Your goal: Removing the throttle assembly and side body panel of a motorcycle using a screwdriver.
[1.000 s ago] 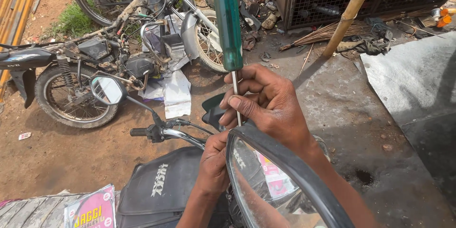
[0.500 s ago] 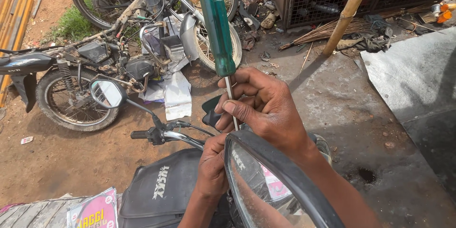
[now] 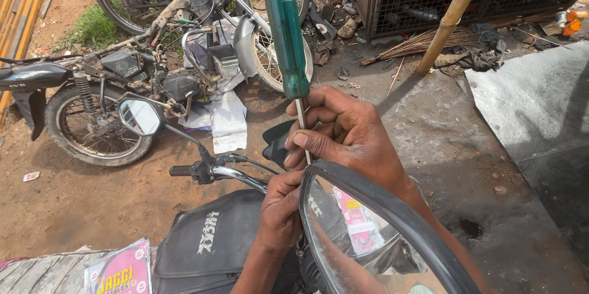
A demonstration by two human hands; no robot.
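Screwdriver [image 3: 286, 30] handle tipped slightly left since earlier; long axis near-vertical, frame centre. Right hand [image 3: 346, 134] fingers pinch shaft; left hand [image 3: 279, 214] below, grip hidden by mirror [image 3: 380, 232].

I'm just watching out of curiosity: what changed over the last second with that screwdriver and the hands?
The green-handled screwdriver tipped its handle leftward. The right hand still pinches its shaft; the left hand stays low behind the mirror. The parked motorcycle hasn't moved.

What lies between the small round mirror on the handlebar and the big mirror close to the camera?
In the head view, the left hand and chrome handlebar lie between the round mirror and big mirror.
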